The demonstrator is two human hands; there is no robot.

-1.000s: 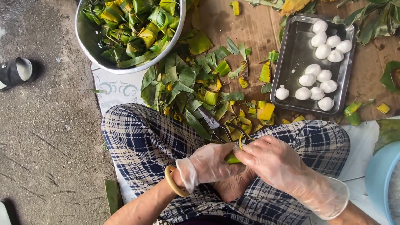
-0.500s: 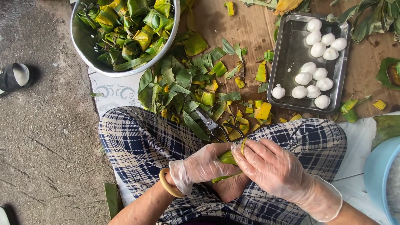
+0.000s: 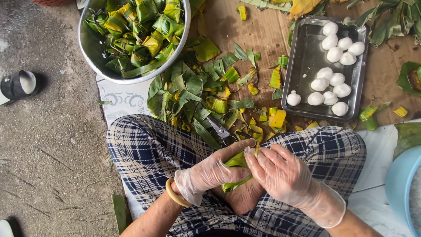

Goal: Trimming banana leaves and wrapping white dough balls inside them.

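From the head view, the left hand (image 3: 210, 173) in a clear plastic glove is closing around a folded green leaf parcel (image 3: 234, 164) over the checked-trousered lap, and the gloved right hand (image 3: 280, 173) is pinching its upper edge. Small grey scissors (image 3: 221, 131) are lying just beyond, among cut leaf scraps (image 3: 197, 92). A steel tray (image 3: 302, 57) is holding white dough balls (image 3: 335, 79); a metal bowl (image 3: 94, 48) is holding wrapped green parcels (image 3: 140, 30).

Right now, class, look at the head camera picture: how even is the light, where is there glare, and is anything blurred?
Head view: soft, even daylight with faint shadows; mild glare on the metal tray and the bowl rim; a sheen on the clear gloves of the left hand and right hand; the leaf parcel stays sharp; no obvious blur or distortion.
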